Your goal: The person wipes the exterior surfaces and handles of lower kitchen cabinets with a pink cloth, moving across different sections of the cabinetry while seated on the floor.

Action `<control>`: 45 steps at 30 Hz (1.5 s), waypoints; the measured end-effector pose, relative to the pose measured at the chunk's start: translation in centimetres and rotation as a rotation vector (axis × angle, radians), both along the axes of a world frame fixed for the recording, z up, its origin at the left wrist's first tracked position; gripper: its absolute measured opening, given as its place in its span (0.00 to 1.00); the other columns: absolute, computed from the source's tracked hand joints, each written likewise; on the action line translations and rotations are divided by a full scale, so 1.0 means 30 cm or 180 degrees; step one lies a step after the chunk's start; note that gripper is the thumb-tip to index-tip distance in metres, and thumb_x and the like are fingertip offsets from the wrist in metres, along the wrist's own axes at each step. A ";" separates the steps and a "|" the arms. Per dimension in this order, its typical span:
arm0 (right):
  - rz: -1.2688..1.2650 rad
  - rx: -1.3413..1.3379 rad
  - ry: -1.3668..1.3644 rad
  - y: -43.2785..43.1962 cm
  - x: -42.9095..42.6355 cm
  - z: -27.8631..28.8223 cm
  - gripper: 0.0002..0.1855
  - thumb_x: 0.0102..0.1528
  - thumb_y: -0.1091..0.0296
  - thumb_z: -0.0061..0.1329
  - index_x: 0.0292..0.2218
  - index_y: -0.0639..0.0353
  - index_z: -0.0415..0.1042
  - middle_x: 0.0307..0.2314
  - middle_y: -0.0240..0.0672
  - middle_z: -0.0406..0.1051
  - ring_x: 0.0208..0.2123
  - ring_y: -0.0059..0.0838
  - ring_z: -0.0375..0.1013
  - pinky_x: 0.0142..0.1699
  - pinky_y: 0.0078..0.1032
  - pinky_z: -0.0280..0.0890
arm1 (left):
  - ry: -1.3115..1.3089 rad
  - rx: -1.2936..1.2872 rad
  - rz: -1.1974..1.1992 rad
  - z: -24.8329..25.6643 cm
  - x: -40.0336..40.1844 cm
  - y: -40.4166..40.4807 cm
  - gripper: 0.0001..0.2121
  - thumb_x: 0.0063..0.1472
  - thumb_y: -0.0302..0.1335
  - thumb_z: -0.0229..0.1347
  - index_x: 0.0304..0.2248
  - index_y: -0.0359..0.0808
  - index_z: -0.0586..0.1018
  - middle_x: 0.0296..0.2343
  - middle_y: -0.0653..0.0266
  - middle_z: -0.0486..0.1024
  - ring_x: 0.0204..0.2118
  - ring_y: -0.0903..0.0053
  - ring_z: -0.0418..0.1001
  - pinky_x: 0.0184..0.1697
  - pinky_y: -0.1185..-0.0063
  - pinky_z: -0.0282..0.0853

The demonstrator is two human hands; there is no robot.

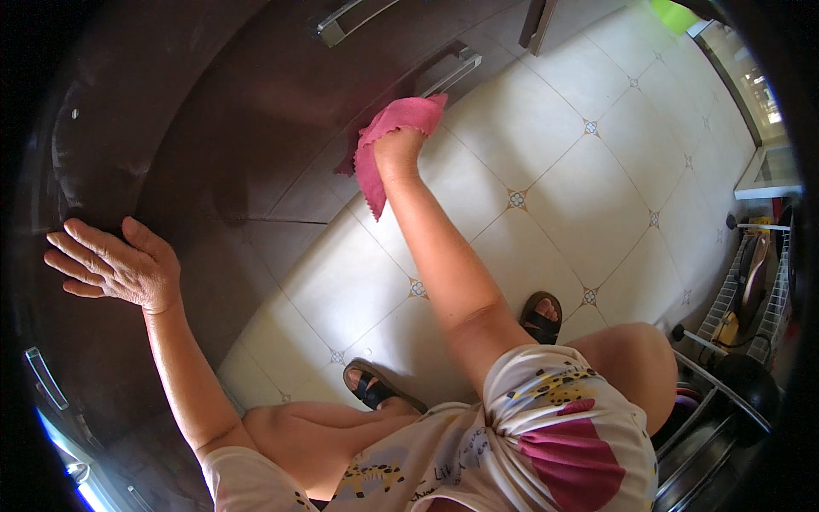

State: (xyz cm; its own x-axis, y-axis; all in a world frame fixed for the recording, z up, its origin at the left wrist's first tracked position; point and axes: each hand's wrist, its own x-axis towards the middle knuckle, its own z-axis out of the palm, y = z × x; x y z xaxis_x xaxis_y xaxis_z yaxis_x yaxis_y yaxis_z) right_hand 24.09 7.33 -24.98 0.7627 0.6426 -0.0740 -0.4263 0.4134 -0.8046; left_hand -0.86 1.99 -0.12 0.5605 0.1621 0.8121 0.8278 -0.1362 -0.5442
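Observation:
My right hand (402,147) presses a pink cloth (404,116) with a zigzag edge against the glossy dark brown cabinet front (269,128), just beside a metal bar handle (451,72). The cloth covers my fingers. Far to the left, my left hand (118,262) lies palm down with spread fingers on the dark cabinet surface, holding nothing.
Another metal handle (358,19) is at the top, and one (46,379) at the lower left. Patterned pale floor tiles (516,199) lie below, under my sandalled feet. A wire rack (723,358) with pans stands at the right, below a white-framed glass panel (771,169).

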 end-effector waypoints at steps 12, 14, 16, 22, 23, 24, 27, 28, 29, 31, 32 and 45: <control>-0.0382 -0.0075 -0.0380 0.230 0.366 -0.117 0.23 0.53 0.81 0.37 0.50 0.56 0.55 0.42 0.31 0.61 0.45 0.32 0.63 0.57 0.35 0.56 | -0.0071 -0.0068 0.0022 -0.006 0.005 -0.005 0.29 0.67 0.45 0.35 0.60 0.32 0.56 0.61 0.50 0.49 0.65 0.54 0.39 0.62 0.57 0.19; -0.0468 -0.0241 -0.0503 0.220 0.374 -0.105 0.17 0.52 0.83 0.36 0.44 0.57 0.59 0.37 0.31 0.63 0.41 0.29 0.65 0.53 0.33 0.60 | -0.0046 0.0007 0.0035 -0.004 0.005 -0.001 0.29 0.67 0.45 0.35 0.60 0.32 0.56 0.61 0.50 0.50 0.65 0.54 0.41 0.62 0.58 0.19; -0.0414 -0.0345 -0.0014 0.177 0.326 -0.097 0.16 0.48 0.87 0.38 0.39 0.63 0.66 0.34 0.37 0.68 0.39 0.30 0.69 0.45 0.29 0.67 | -0.0036 0.0041 0.0017 -0.002 0.004 -0.002 0.29 0.67 0.45 0.34 0.60 0.32 0.56 0.60 0.50 0.51 0.65 0.54 0.42 0.62 0.58 0.19; -0.0074 0.0501 0.1412 0.075 0.005 -0.085 0.27 0.57 0.70 0.40 0.54 0.56 0.45 0.39 0.38 0.64 0.37 0.32 0.68 0.42 0.34 0.65 | -0.0074 0.0077 0.0046 -0.002 0.015 -0.001 0.29 0.67 0.45 0.34 0.60 0.33 0.56 0.60 0.49 0.52 0.64 0.54 0.43 0.62 0.57 0.20; -0.0005 0.1038 0.1556 0.059 -0.017 -0.084 0.30 0.58 0.67 0.41 0.56 0.56 0.41 0.37 0.38 0.64 0.32 0.31 0.70 0.38 0.33 0.67 | -0.0046 0.0079 0.0026 -0.001 0.016 0.000 0.29 0.67 0.44 0.34 0.60 0.33 0.56 0.60 0.50 0.52 0.65 0.54 0.43 0.62 0.57 0.20; 0.0279 0.0641 0.1134 0.041 -0.033 -0.085 0.36 0.59 0.64 0.41 0.60 0.56 0.34 0.38 0.37 0.63 0.33 0.30 0.69 0.39 0.31 0.67 | -0.0021 0.0078 0.0026 0.000 0.015 -0.001 0.29 0.67 0.44 0.34 0.60 0.33 0.56 0.60 0.50 0.52 0.65 0.55 0.42 0.62 0.57 0.21; 0.0126 0.0011 -0.0435 0.010 -0.002 -0.085 0.29 0.56 0.70 0.45 0.53 0.60 0.45 0.33 0.36 0.63 0.30 0.30 0.68 0.36 0.30 0.67 | 0.0024 0.0068 0.0085 0.002 0.010 -0.003 0.29 0.67 0.44 0.35 0.60 0.33 0.55 0.61 0.51 0.50 0.65 0.56 0.40 0.63 0.58 0.21; 0.0083 -0.0026 -0.1179 0.006 0.028 -0.089 0.21 0.55 0.72 0.45 0.46 0.59 0.50 0.29 0.35 0.62 0.27 0.29 0.68 0.32 0.29 0.67 | 0.0003 0.0050 0.0100 0.001 0.010 -0.004 0.29 0.67 0.44 0.35 0.60 0.33 0.55 0.61 0.51 0.50 0.65 0.56 0.40 0.63 0.58 0.21; 0.0041 -0.0071 -0.1920 0.002 0.053 -0.093 0.13 0.55 0.74 0.44 0.39 0.58 0.54 0.25 0.33 0.62 0.23 0.27 0.68 0.29 0.28 0.66 | -0.0017 0.0034 0.0147 -0.001 0.009 -0.006 0.29 0.67 0.44 0.35 0.60 0.32 0.55 0.61 0.51 0.50 0.65 0.56 0.40 0.63 0.58 0.21; 0.0099 -0.0353 -0.1457 0.000 0.074 -0.100 0.16 0.49 0.74 0.51 0.40 0.59 0.60 0.32 0.35 0.64 0.33 0.29 0.68 0.38 0.26 0.65 | 0.0040 0.0036 0.0084 0.002 0.008 -0.005 0.29 0.67 0.43 0.35 0.60 0.32 0.55 0.61 0.51 0.50 0.65 0.56 0.40 0.63 0.59 0.20; -0.0119 -0.0365 -0.1732 -0.001 0.082 -0.104 0.13 0.50 0.75 0.49 0.38 0.60 0.61 0.32 0.34 0.64 0.34 0.29 0.69 0.39 0.27 0.66 | 0.0026 0.0028 0.0065 0.001 0.009 -0.006 0.29 0.67 0.43 0.35 0.60 0.32 0.55 0.61 0.51 0.50 0.65 0.56 0.40 0.63 0.59 0.20; -0.0503 0.0019 -0.1296 -0.006 0.526 -0.056 0.05 0.51 0.76 0.41 0.30 0.61 0.69 0.25 0.32 0.68 0.32 0.31 0.69 0.40 0.26 0.65 | -0.0080 0.0019 0.0037 -0.004 0.012 -0.005 0.28 0.67 0.44 0.35 0.59 0.32 0.58 0.60 0.50 0.51 0.64 0.53 0.43 0.62 0.58 0.20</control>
State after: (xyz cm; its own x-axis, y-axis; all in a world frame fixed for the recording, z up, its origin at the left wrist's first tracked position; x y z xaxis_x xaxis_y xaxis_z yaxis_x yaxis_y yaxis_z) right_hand 39.87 7.15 -26.64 0.8178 0.5151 0.2566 -0.0058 0.4533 -0.8913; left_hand -0.51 1.82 -0.25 0.5380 0.1636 0.8269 0.8428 -0.1233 -0.5240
